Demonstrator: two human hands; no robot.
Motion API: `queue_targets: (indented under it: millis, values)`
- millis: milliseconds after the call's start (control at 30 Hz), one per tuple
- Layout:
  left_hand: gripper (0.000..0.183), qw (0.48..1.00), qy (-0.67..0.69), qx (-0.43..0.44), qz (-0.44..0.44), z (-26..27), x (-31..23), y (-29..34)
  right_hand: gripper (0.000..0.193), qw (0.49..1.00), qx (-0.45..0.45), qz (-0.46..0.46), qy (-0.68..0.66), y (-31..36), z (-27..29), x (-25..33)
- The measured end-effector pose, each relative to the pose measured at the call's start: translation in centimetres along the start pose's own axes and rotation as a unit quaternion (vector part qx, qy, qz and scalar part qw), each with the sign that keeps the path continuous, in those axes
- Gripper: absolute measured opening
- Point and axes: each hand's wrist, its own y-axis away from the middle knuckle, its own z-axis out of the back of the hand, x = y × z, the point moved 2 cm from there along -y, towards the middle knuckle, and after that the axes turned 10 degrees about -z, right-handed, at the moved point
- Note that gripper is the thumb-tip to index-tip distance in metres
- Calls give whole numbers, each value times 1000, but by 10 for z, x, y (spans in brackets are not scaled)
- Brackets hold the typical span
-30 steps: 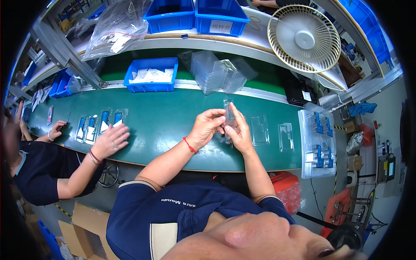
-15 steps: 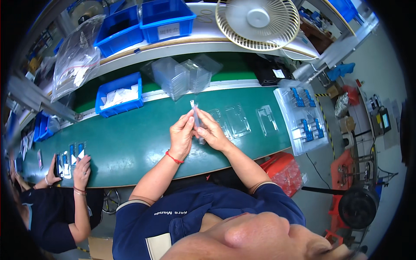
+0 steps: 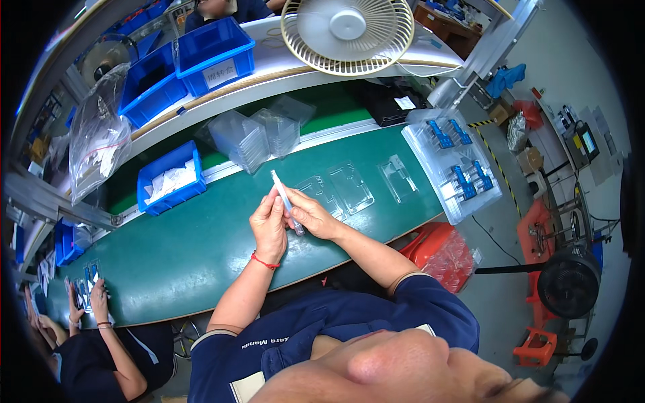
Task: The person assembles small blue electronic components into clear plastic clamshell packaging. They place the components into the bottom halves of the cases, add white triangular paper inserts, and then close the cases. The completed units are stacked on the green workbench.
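Above the green table, both my hands grip a slim, translucent plastic piece (image 3: 281, 191), seen nearly edge-on and tilted. It looks whitish at its far end and clear at the near end. My left hand (image 3: 270, 227), with a red cord at the wrist, pinches it from the left. From the other side, my right hand (image 3: 313, 215) closes on it with thumb and fingers. Just beyond my right hand, clear moulded plastic trays (image 3: 355, 188) lie flat on the table. Another clear tray (image 3: 399, 180) sits farther right.
Stacked clear trays (image 3: 238, 138) stand at the back, beside a blue bin (image 3: 171, 183) of white pieces. Blue parts lie on a stack of plastic sheets (image 3: 451, 208) at right. A shelf holds a fan (image 3: 347, 27) and blue bins (image 3: 215, 57). A co-worker's hands (image 3: 99, 302) work at far left.
The view has shifted, so the table's things appear moved leftward. The plastic piece has tilted, and more of its near end shows below my right hand. Both hands keep their grip.
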Motion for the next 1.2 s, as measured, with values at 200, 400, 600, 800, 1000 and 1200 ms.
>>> queue_targets:
  millis: [200, 400, 600, 800, 1000, 1200]
  values:
    - [27, 999, 28, -14, 18, 1, -3, -2, 62, 1000, -20, -9, -9, -1, 1, -13]
    - [25, 998, 53, 2, 26, 6, 1, -3, 67, 1000, -14, 20, 3, 0, 1, -3]
    - [24, 996, 76, 9, 41, 6, -2, -2, 74, 1000, 6, 12, -10, 0, 2, -2]
    - [24, 997, 55, 2, 63, 7, 1, -2, 73, 1000, 12, 6, -11, -1, 2, -16]
    - [22, 999, -20, -13, -32, 3, -4, -3, 72, 1000, -13, 15, 8, -1, 1, -9]
    - [11, 983, -142, 112, -23, 10, -24, -9, 81, 968, -104, 0, 227, 2, 16, 21]
